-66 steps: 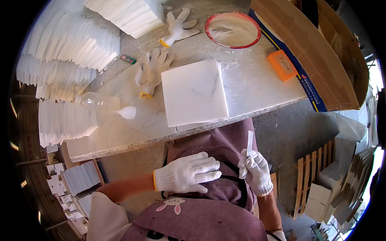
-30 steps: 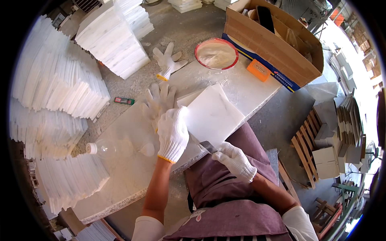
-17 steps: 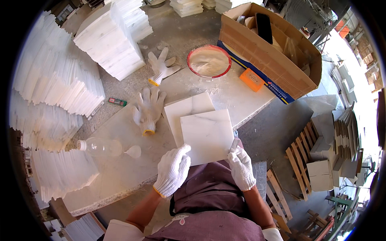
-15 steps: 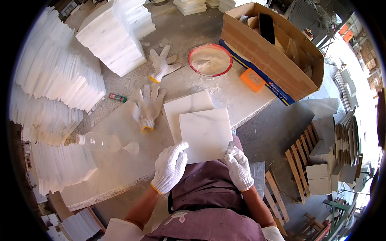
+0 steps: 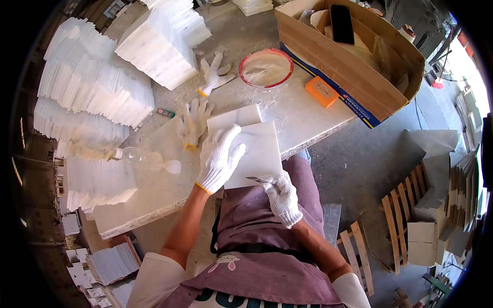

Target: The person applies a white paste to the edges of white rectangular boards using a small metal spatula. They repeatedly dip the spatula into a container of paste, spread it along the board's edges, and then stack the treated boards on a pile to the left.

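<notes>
A square white marble tile (image 5: 259, 156) with faint grey veins lies at the near edge of the bench, partly over another white tile (image 5: 233, 117). My left hand (image 5: 221, 161), in a white knitted glove, rests on its left side with the fingers stretched out and the thumb apart. My right hand (image 5: 282, 197), gloved the same way, is closed at the tile's near right corner. It holds a small, thin metal blade (image 5: 255, 179), which points left over the tile's near edge; its handle, if any, is hidden in the glove.
Two loose white gloves (image 5: 194, 123) and a clear bottle (image 5: 138, 157) lie on the left. Behind are a red-rimmed bowl (image 5: 267, 83) of pale powder, an orange box (image 5: 322, 92) and a cardboard carton (image 5: 349, 56). Stacked tiles (image 5: 95, 82) line the left; wooden pallets (image 5: 405, 210) are at right.
My left hand has moved up and onto the tile from its near left corner. My right hand has shifted left and nearer me, turning the blade from upright to pointing left.
</notes>
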A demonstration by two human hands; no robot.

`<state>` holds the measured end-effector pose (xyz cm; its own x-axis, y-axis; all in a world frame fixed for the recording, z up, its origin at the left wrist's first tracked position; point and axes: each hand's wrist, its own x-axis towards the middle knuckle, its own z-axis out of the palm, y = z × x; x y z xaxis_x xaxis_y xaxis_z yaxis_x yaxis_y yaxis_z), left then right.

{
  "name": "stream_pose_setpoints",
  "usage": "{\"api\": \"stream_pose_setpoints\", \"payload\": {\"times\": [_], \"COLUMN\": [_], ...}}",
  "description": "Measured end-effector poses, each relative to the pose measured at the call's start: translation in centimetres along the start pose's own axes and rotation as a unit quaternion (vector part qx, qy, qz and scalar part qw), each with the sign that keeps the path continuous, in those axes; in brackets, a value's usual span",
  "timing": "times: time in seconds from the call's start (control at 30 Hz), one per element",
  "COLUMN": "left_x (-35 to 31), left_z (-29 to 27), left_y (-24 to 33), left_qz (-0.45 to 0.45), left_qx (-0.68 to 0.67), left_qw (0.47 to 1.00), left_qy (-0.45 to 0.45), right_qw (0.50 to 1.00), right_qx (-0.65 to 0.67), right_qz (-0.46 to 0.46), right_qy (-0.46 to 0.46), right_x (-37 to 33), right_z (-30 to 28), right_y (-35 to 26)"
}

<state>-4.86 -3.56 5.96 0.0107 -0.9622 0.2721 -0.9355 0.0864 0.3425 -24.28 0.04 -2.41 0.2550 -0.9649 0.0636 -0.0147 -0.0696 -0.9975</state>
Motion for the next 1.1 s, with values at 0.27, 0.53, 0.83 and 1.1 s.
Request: {"api": "stream_pose_setpoints", "payload": {"times": [0.27, 0.53, 0.83, 1.1], "left_x": [5.8, 7.0, 4.0, 5.6], "left_z": [2.2, -2.1, -2.3, 0.3], "left_y": [-2.5, -6.1, -7.2, -9.6], "left_qz": [-0.028, -0.178, -0.201, -0.248], "left_qx": [-0.171, 0.003, -0.171, -0.547], "left_qw": [0.972, 0.946, 0.959, 0.792], "left_qy": [-0.160, -0.269, -0.100, 0.111], "right_qw": [0.995, 0.972, 0.960, 0.946], "right_qx": [0.045, -0.012, -0.103, 0.322], "right_qz": [-0.082, -0.166, -0.133, 0.032], "right_qy": [-0.015, -0.163, -0.225, 0.007], "right_x": [2.9, 7.8, 11.9, 11.6], "right_z": [-0.9, -1.3, -2.0, -3.5], "right_y": [-1.2, -1.1, -4.7, -4.0]}}
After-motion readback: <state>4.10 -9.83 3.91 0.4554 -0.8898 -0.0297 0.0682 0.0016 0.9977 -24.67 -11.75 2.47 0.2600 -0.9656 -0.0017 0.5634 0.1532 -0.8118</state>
